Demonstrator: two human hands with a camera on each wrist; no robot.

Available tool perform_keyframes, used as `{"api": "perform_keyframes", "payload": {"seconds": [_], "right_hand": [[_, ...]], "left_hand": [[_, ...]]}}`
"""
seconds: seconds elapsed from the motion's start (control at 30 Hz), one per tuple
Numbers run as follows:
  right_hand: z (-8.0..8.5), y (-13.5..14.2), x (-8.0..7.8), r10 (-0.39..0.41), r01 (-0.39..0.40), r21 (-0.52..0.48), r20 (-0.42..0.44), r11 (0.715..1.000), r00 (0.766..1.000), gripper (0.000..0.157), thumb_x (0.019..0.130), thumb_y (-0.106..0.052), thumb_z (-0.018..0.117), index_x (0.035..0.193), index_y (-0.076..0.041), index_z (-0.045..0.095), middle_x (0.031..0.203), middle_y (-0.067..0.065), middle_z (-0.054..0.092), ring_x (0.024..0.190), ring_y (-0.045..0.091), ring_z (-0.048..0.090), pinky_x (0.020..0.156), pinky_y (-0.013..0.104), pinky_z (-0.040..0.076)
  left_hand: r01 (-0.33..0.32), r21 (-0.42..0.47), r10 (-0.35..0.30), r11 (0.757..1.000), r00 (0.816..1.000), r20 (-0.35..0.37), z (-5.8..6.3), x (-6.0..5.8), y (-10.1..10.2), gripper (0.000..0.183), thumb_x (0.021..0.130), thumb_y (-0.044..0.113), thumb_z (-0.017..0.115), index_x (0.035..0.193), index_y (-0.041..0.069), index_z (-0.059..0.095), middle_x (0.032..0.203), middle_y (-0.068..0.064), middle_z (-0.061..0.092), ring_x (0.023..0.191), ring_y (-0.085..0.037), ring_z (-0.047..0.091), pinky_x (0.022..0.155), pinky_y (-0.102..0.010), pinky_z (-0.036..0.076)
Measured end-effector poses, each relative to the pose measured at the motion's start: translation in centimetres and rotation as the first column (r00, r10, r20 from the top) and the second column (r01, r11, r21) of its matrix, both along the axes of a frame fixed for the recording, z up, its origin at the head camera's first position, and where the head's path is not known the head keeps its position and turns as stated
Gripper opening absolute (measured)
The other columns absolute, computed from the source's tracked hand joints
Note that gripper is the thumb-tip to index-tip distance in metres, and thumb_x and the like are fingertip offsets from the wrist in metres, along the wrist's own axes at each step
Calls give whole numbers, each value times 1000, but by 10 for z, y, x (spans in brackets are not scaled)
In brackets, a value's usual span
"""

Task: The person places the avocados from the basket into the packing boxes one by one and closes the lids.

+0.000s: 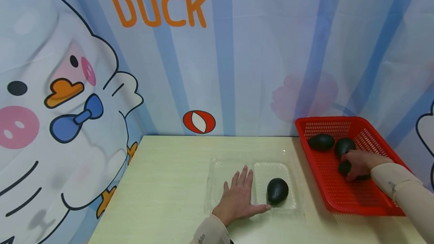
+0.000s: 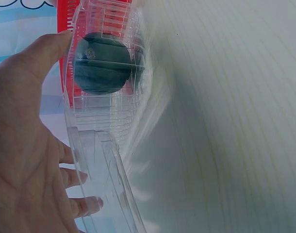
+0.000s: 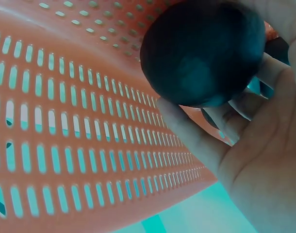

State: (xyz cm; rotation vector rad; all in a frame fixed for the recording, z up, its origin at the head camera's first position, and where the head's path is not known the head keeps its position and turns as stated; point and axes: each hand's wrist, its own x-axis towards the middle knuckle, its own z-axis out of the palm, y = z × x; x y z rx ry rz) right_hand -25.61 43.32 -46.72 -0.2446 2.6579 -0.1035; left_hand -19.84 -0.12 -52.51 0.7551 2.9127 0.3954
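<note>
A clear plastic clamshell box lies opened flat on the table, with one dark avocado in its right half. My left hand is spread over the middle of the box, fingers straight, thumb tip close to that avocado. In the left wrist view the thumb is at the box's rim. Inside the red basket, my right hand grips an avocado, its fingers curled round it. Two more avocados, one on the left and one beside the hand, lie toward the basket's back.
The perforated basket stands at the table's right, its wall rising between the right hand and the box. A printed duck curtain hangs behind the pale wooden table.
</note>
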Motion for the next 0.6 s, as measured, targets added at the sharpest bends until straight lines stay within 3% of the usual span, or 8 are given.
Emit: {"api": "perform_keyframes", "payload": {"seconds": [0.23, 0.6], "right_hand": [[-2, -1, 1, -34, 35, -34, 40, 999, 999, 56, 71, -36, 82, 111, -2, 62, 88, 5, 57, 78, 23, 51, 69, 40, 48], [-11, 2, -2, -24, 27, -62, 38, 998, 999, 52, 71, -31, 83, 105, -2, 56, 93, 12, 59, 81, 27, 54, 69, 44, 48]], "left_hand": [[-1, -1, 1, 1000, 1000, 5, 0, -1, 0, 116, 70, 90, 41, 155, 17, 12, 162, -2, 7, 144, -31, 23, 101, -65, 32], [6, 2, -6, 1000, 1000, 4, 0, -1, -1, 116, 70, 90, 40, 155, 17, 12, 162, -3, 8, 144, -31, 23, 100, -66, 33]]}}
